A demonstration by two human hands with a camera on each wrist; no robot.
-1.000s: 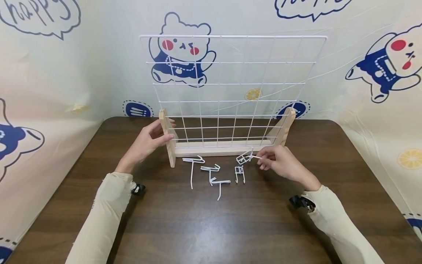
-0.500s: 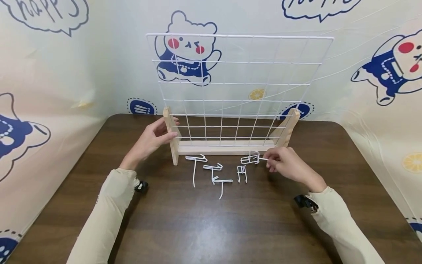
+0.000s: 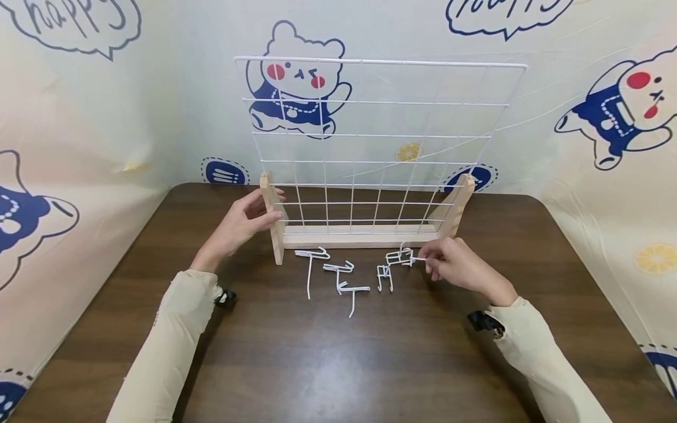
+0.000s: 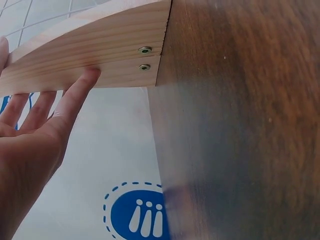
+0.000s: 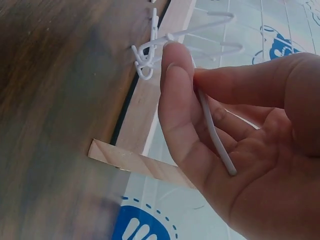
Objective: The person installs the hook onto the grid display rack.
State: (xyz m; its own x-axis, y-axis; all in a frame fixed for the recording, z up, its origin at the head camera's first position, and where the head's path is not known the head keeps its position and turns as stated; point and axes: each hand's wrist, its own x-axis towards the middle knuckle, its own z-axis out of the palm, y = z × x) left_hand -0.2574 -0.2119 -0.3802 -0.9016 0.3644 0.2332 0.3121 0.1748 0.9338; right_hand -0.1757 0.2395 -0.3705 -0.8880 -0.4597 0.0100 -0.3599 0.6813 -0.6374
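Here, white hook (image 3: 403,257) in right grip (image 3: 453,265).

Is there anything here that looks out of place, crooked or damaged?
Nothing looks damaged. The wire grid panel stands upright in its wooden stand; only the loose white hooks lie scattered before it.

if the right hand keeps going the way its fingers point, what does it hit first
The right hand pinches a white wire hook and points left. Going straight on, it would probably meet the small hook lying beside it first, then the other hooks; depth is hard to judge.
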